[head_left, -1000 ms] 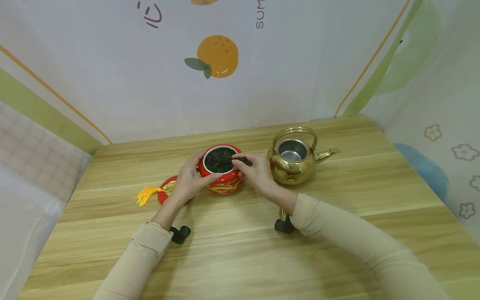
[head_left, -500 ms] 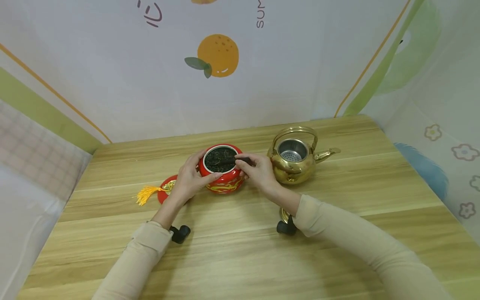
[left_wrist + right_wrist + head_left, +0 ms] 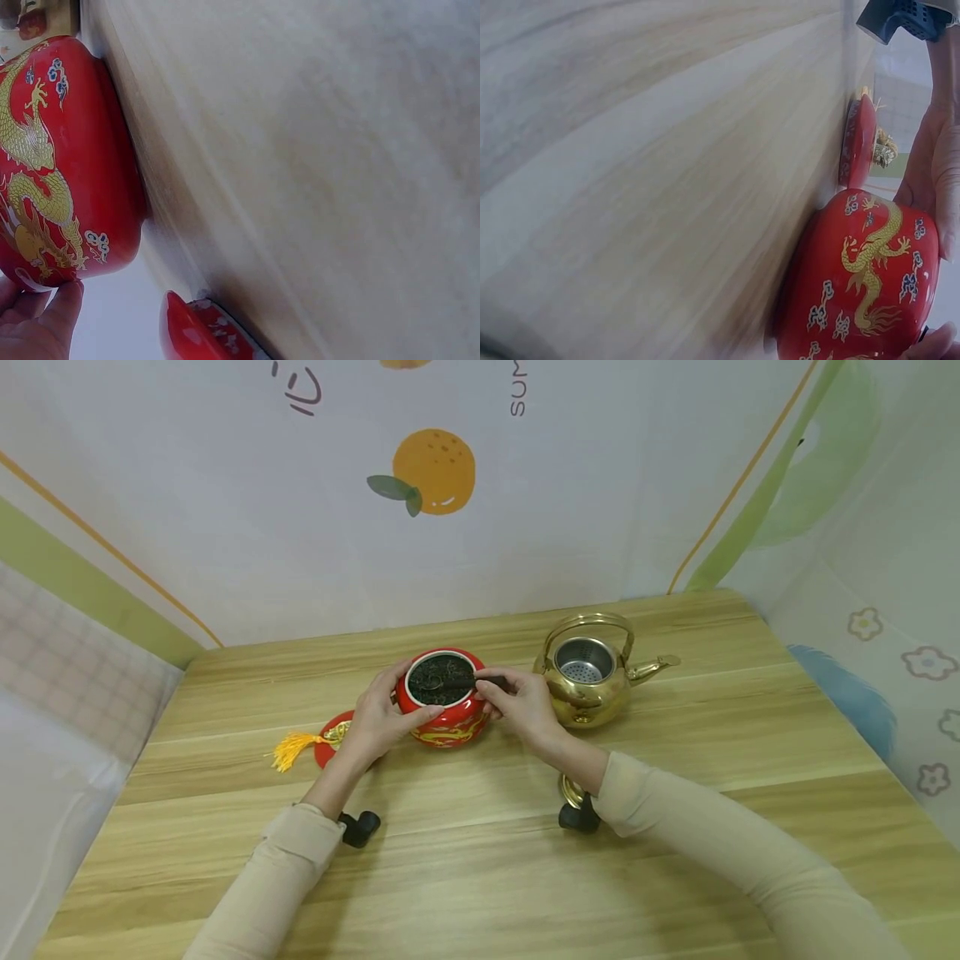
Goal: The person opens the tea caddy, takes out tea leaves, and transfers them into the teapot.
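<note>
A red jar (image 3: 448, 732) with a gold dragon stands on the table, filled with dark tea leaves (image 3: 431, 672). My left hand (image 3: 382, 717) holds it from the left, thumb at the front of the rim. In the left wrist view its fingertips (image 3: 63, 309) touch the jar's side. Between thumb and fingers, my right hand (image 3: 525, 703) pinches a dark tea scoop (image 3: 456, 684), which lies nearly level over the leaves at the jar's mouth. How much tea the scoop carries is too dark to tell. The right wrist view shows little of this hand.
A brass teapot (image 3: 581, 703) stands uncovered close right of the right hand, its strainer (image 3: 585, 672) showing and its spout pointing right. A brass lid (image 3: 572, 790) lies partly under the right wrist. The red jar lid (image 3: 327, 752) with a yellow tassel (image 3: 292, 750) lies left.
My right hand has drawn slightly right and back, bringing more of the tea scoop into sight over the leaves. The left hand and the jar have stayed put.
</note>
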`<action>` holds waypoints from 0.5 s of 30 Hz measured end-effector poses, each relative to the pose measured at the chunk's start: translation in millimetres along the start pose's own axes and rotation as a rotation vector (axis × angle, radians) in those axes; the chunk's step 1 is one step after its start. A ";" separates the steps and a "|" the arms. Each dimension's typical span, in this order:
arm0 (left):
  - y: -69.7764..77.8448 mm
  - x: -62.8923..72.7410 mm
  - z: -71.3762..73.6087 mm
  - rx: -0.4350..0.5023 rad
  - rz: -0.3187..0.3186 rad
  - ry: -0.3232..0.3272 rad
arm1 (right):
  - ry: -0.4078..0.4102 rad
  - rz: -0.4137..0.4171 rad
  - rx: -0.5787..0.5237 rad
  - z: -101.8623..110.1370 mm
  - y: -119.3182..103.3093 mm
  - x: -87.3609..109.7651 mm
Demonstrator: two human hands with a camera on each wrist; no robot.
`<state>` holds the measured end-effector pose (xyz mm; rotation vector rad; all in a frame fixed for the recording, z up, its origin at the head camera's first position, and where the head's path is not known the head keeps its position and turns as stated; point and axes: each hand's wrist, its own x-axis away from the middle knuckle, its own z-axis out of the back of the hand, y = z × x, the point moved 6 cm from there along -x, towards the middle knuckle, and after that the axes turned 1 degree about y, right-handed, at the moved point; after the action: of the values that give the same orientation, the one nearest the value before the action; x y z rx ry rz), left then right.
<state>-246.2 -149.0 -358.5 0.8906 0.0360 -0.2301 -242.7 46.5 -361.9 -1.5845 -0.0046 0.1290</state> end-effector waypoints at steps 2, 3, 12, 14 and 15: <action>-0.3 -0.3 0.1 -0.002 -0.001 0.003 | -0.004 0.003 0.001 -0.2 -0.2 0.4; -0.3 -0.4 0.2 -0.002 0.000 0.005 | -0.004 0.004 0.002 0.0 -0.3 0.7; 1.0 -0.1 1.2 -0.002 0.002 0.008 | 0.004 -0.022 -0.045 6.1 -0.6 4.1; 1.1 0.1 1.3 0.002 -0.002 0.007 | 0.003 -0.021 -0.051 7.5 -0.7 4.7; 1.2 0.2 1.3 0.002 -0.003 0.007 | 0.003 -0.018 -0.052 8.3 -1.0 5.2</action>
<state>-245.8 -149.3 -356.7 0.8934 0.0433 -0.2300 -238.2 55.2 -361.4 -1.6358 -0.0204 0.1132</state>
